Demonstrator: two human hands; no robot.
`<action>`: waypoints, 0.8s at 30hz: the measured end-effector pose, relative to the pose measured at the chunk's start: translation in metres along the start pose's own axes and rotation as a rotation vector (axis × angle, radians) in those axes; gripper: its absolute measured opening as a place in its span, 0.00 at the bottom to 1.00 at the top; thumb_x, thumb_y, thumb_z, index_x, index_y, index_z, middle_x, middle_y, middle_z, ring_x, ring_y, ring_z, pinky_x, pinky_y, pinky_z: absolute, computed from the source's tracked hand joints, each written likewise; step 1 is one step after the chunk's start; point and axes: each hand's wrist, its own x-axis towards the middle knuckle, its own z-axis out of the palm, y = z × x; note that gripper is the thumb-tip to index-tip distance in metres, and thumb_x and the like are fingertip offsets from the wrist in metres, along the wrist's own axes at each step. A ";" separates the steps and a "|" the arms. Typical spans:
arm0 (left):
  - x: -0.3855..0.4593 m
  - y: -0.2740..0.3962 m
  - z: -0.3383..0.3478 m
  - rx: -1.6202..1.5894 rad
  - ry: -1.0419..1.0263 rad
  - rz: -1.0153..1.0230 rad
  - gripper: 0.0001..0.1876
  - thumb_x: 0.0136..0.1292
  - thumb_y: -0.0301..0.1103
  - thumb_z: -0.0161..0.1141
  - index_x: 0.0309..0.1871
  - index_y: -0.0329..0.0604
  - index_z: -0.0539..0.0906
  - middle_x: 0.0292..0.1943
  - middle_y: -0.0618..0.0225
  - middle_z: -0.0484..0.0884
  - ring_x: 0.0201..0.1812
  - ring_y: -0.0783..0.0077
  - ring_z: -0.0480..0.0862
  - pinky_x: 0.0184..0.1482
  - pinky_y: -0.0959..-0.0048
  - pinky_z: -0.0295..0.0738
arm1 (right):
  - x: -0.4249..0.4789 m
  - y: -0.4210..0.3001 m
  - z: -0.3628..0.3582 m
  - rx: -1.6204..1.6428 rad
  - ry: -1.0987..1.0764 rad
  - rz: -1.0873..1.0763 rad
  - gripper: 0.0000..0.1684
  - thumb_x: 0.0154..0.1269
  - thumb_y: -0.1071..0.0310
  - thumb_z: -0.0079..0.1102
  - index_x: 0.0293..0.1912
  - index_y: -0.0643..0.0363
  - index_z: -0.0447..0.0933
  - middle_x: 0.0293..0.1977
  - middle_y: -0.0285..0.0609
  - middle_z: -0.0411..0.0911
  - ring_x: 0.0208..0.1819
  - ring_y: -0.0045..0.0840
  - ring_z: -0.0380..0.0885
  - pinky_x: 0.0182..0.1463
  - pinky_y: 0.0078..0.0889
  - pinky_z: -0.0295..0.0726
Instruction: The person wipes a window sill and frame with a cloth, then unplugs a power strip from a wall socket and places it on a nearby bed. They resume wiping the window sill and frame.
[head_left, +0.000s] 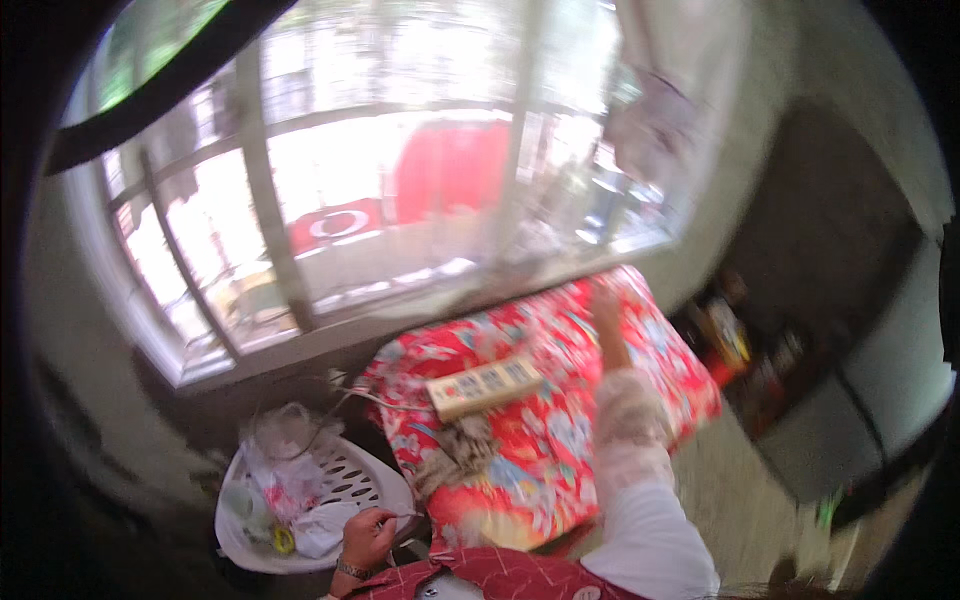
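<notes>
A table covered with a red floral cloth (555, 427) stands before me, under the window. My right hand (605, 300) reaches to its far side and touches or hovers just over the cloth; motion blur hides its fingers. Near the cloth's middle lies a cream power strip (486, 388) with a pale cord running left. A crumpled grey-brown cloth (469, 442) rests in front of the strip. At the lower left, my left hand (370, 536) is curled beside the basket, with a thin pale item between thumb and fingers; what it is, I cannot tell.
A white plastic basket (390, 480) holding plastic bags and a yellow-green roll stands left of the table. A barred window (397, 292) spans the wall behind. Dark shelving with blurred items (724, 337) and a grey cabinet (817, 442) stand at the right.
</notes>
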 end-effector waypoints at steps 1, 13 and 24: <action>0.004 -0.006 0.010 0.020 -0.026 0.021 0.08 0.56 0.34 0.59 0.34 0.40 0.83 0.29 0.57 0.82 0.30 0.56 0.82 0.34 0.66 0.76 | 0.020 0.017 0.016 -0.070 0.023 -0.020 0.20 0.66 0.62 0.45 0.53 0.63 0.70 0.43 0.52 0.74 0.44 0.39 0.73 0.47 0.46 0.71; 0.011 0.012 0.023 0.175 -0.061 -0.165 0.10 0.61 0.40 0.55 0.38 0.44 0.80 0.33 0.59 0.81 0.36 0.53 0.81 0.36 0.61 0.75 | 0.094 0.015 0.104 0.109 0.128 0.329 0.39 0.69 0.40 0.40 0.56 0.71 0.69 0.53 0.64 0.72 0.54 0.55 0.69 0.58 0.47 0.67; 0.011 0.005 0.028 0.188 -0.185 -0.068 0.09 0.60 0.38 0.55 0.37 0.45 0.80 0.34 0.61 0.81 0.38 0.55 0.81 0.37 0.62 0.76 | 0.082 0.061 0.151 -0.474 0.068 -0.142 0.26 0.64 0.61 0.49 0.61 0.59 0.68 0.37 0.54 0.78 0.38 0.45 0.78 0.39 0.45 0.76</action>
